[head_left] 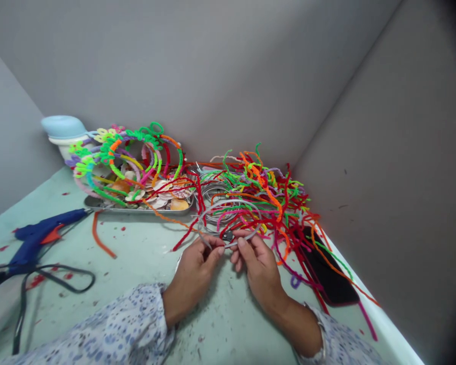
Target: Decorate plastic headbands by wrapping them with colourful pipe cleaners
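Note:
In the head view, my left hand pinches one end of a thin grey-white hoop between thumb and fingers. Opposite it, my right hand pinches the hoop's other side, with thumb and forefinger closed on it. The hoop curves up and away from both hands, above the table. Behind it lie coiled silvery rings and a tangled heap of coloured fuzzy stems. A small dark object shows just beyond my fingertips; what it is, I cannot tell.
Back left, a metal tray holds shells, with fuzzy-wrapped hoops over it. A blue glue gun with a black cord lies left, below a blue-lidded bottle. A dark phone lies right. Grey walls stand behind and right.

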`<action>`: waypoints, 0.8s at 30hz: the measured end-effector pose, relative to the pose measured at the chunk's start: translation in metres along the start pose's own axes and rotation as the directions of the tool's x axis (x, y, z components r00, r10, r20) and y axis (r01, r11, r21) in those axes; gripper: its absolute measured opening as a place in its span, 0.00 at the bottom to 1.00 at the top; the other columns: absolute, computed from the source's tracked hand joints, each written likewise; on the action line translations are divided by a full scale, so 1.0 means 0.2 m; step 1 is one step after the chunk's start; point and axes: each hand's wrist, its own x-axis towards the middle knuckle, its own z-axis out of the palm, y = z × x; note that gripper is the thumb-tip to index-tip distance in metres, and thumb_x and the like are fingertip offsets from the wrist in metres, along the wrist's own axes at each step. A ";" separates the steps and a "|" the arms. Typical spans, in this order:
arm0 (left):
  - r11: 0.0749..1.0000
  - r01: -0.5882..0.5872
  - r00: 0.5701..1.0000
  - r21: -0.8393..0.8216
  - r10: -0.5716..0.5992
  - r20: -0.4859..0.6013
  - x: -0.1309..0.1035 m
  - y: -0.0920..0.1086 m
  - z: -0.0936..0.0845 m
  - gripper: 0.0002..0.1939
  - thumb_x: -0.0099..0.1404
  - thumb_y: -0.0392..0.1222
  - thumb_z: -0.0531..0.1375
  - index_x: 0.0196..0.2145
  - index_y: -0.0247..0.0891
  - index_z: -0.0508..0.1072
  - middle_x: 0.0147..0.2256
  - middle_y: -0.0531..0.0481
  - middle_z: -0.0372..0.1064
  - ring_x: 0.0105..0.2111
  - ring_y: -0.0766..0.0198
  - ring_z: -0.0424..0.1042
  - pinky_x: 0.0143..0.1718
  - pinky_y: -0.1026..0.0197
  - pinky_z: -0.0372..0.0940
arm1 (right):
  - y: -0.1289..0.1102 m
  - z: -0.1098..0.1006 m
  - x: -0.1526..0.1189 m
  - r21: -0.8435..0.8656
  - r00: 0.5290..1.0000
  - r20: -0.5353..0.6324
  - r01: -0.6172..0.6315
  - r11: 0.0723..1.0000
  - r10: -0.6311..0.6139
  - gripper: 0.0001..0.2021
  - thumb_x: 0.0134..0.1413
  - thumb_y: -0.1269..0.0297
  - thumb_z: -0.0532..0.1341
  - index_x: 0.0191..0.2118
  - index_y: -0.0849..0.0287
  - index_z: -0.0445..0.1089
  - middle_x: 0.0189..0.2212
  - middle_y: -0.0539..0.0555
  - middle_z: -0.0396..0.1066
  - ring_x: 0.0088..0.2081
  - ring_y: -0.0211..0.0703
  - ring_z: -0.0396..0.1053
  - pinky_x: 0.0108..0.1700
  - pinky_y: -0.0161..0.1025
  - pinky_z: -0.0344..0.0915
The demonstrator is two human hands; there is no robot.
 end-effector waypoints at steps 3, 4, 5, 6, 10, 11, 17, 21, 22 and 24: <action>1.000 -0.008 1.000 -0.015 0.008 -0.015 0.00 0.00 0.00 0.06 0.62 0.40 0.56 0.34 0.35 0.69 0.31 0.49 0.68 0.32 0.63 0.66 0.34 0.62 0.60 | 0.01 0.00 0.00 -0.010 1.000 0.020 -0.001 1.000 0.001 0.14 0.59 0.56 0.55 0.46 0.59 0.66 0.21 0.46 0.67 0.21 0.33 0.62 0.23 0.30 0.60; 1.000 -0.010 1.000 -0.018 0.009 -0.021 0.01 0.00 -0.01 0.06 0.62 0.40 0.56 0.34 0.35 0.69 0.31 0.49 0.68 0.31 0.63 0.66 0.33 0.62 0.59 | 0.01 0.00 0.00 -0.011 1.000 0.025 -0.002 1.000 0.002 0.14 0.59 0.56 0.55 0.46 0.59 0.66 0.22 0.47 0.67 0.21 0.33 0.62 0.23 0.30 0.60; 1.000 -0.009 1.000 -0.018 0.009 -0.026 0.01 0.00 -0.01 0.06 0.62 0.40 0.56 0.33 0.35 0.69 0.31 0.49 0.68 0.31 0.63 0.66 0.32 0.62 0.59 | 0.01 0.00 0.01 -0.010 1.000 0.029 -0.001 1.000 0.001 0.14 0.59 0.56 0.56 0.46 0.59 0.66 0.23 0.47 0.67 0.22 0.33 0.63 0.23 0.31 0.60; 1.000 -0.006 0.999 -0.017 0.006 -0.031 0.01 0.00 -0.01 0.06 0.62 0.41 0.56 0.34 0.35 0.69 0.30 0.50 0.68 0.31 0.63 0.65 0.32 0.63 0.59 | 0.01 0.00 0.01 -0.009 0.999 0.033 -0.002 1.000 0.003 0.14 0.59 0.56 0.56 0.46 0.59 0.66 0.24 0.48 0.67 0.22 0.33 0.63 0.23 0.31 0.60; 1.000 0.006 0.998 -0.012 -0.007 -0.064 0.01 0.01 -0.02 0.06 0.62 0.41 0.56 0.34 0.35 0.69 0.30 0.50 0.69 0.30 0.64 0.66 0.30 0.63 0.57 | 0.01 0.01 0.01 -0.026 0.999 0.039 -0.020 0.999 0.021 0.14 0.58 0.56 0.56 0.44 0.60 0.66 0.28 0.50 0.68 0.23 0.33 0.63 0.23 0.31 0.60; 1.000 -0.004 0.997 -0.013 0.003 -0.071 0.01 0.02 -0.02 0.06 0.62 0.41 0.56 0.34 0.36 0.69 0.30 0.50 0.69 0.30 0.64 0.66 0.30 0.63 0.58 | 0.01 0.01 0.01 -0.034 0.999 0.042 -0.027 0.999 0.028 0.14 0.58 0.55 0.56 0.43 0.60 0.66 0.28 0.50 0.69 0.23 0.34 0.64 0.22 0.31 0.60; 0.999 -0.011 0.994 -0.051 0.005 -0.109 0.01 0.07 -0.03 0.06 0.61 0.42 0.57 0.33 0.36 0.69 0.26 0.53 0.67 0.27 0.65 0.64 0.29 0.64 0.57 | 0.02 0.01 0.00 -0.053 0.999 0.045 -0.027 0.998 0.030 0.13 0.57 0.55 0.57 0.42 0.59 0.65 0.29 0.51 0.69 0.24 0.35 0.65 0.22 0.31 0.60; 0.995 0.045 0.989 -0.094 -0.058 -0.134 0.02 0.08 -0.04 0.07 0.60 0.43 0.58 0.32 0.36 0.69 0.22 0.56 0.62 0.22 0.67 0.59 0.24 0.65 0.53 | 0.01 0.00 -0.01 -0.096 0.999 0.040 0.014 0.995 -0.010 0.12 0.59 0.55 0.55 0.33 0.59 0.65 0.23 0.48 0.66 0.22 0.34 0.63 0.24 0.31 0.60; 0.993 0.054 0.989 -0.109 -0.068 -0.131 0.02 0.08 -0.04 0.08 0.60 0.44 0.58 0.31 0.36 0.69 0.21 0.57 0.61 0.21 0.68 0.58 0.24 0.65 0.53 | 0.01 0.00 -0.01 -0.118 0.998 0.062 0.013 0.993 -0.006 0.13 0.59 0.55 0.55 0.31 0.59 0.65 0.21 0.47 0.66 0.22 0.33 0.62 0.24 0.31 0.60; 0.986 0.069 0.989 -0.150 -0.087 -0.117 0.02 0.08 -0.03 0.08 0.59 0.44 0.59 0.31 0.36 0.69 0.20 0.58 0.59 0.20 0.68 0.57 0.23 0.66 0.52 | 0.01 0.00 -0.01 -0.153 0.994 0.106 -0.002 0.988 0.019 0.12 0.58 0.55 0.56 0.32 0.60 0.67 0.21 0.48 0.66 0.23 0.34 0.63 0.25 0.31 0.60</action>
